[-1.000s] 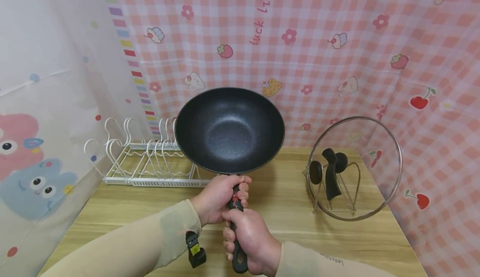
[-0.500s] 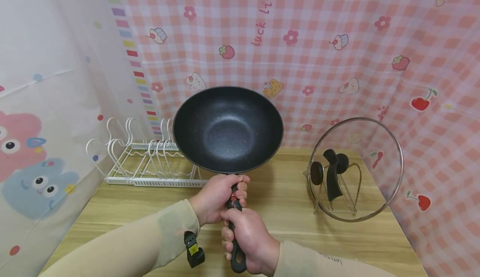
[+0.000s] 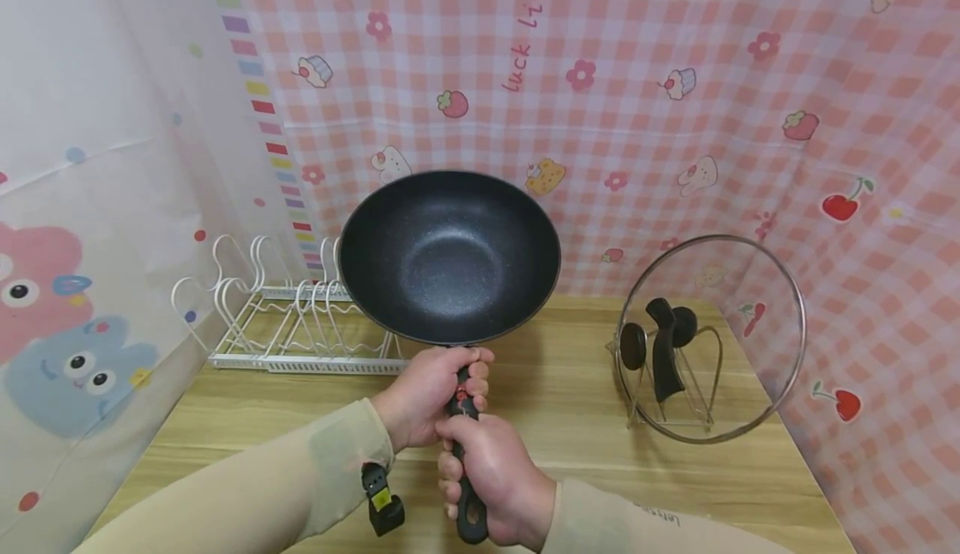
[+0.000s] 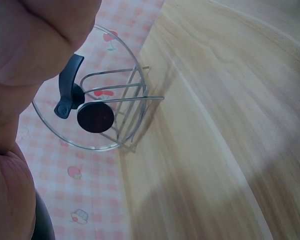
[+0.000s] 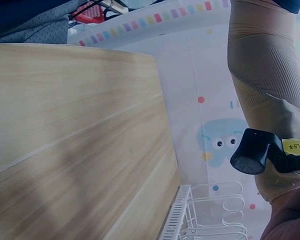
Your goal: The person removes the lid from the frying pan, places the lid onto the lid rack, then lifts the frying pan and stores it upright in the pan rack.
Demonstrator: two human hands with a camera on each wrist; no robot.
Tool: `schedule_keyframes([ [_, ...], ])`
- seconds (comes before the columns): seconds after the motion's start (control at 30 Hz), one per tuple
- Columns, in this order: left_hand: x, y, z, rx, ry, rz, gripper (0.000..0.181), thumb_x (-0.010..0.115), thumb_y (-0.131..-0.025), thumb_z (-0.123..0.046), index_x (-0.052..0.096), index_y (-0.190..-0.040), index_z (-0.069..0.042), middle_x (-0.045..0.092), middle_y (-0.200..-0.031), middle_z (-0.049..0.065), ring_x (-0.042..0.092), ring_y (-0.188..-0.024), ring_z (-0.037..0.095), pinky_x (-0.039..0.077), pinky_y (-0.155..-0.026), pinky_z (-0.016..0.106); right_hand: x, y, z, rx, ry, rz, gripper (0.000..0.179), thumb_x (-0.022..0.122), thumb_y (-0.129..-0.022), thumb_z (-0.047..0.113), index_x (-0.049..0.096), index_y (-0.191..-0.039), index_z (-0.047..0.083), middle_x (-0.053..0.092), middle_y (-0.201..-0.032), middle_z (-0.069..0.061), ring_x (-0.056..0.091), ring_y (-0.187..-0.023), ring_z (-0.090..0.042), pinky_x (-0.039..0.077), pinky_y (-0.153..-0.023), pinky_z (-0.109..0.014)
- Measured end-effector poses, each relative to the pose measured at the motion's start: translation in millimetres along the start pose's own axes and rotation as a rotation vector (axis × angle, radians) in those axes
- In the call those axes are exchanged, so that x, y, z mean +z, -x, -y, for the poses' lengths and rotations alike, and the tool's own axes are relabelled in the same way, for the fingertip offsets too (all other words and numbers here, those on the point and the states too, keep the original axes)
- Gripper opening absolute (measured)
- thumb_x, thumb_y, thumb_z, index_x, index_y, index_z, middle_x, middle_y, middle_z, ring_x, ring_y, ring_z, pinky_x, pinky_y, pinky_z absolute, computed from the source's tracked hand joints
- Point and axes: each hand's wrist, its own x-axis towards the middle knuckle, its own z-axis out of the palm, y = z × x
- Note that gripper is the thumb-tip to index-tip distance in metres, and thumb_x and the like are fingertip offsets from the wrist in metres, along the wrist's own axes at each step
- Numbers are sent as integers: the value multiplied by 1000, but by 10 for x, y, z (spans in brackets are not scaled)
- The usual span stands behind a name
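"Black, with a speckled inside: that's the wok point(image 3: 450, 258). Where is it?"

"Raised in front of the person over the wooden table point(image 3: 577, 429), tilted so its hollow faces them."

"And the hands?"

"Both are wrapped round its handle point(image 3: 462, 405). The left hand point(image 3: 426, 394) grips just below the wok's rim; the right hand point(image 3: 498, 477) grips farther down, close against the left, nearer the handle's end."

"Why two?"

"Weight, I'd guess. So wide a bowl on a slim handle would likely dip or twist in one fist; the second grip probably steadies the tilt."

"What flanks the wok?"

"Left of it, partly behind, a white wire rack point(image 3: 337, 366), its upright loops apparently meant to keep cookware on edge. Right of it, well apart, a glass lid point(image 3: 757, 346) stands upright in a wire stand point(image 3: 717, 371), presumably so it can't roll."
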Motion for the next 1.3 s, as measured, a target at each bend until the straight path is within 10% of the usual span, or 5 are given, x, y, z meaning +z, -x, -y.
schedule_keyframes([
  [1.3, -134, 165, -103, 46, -52, -82, 9, 40, -109, -18, 46, -111, -11, 41, -70, -12, 44, -57, 4, 42, -59, 18, 92, -71, 81, -2, 54, 121, 20, 54, -105, 29, 50, -89, 17, 51, -61, 6, 52, -53, -9, 52, -55, -27],
])
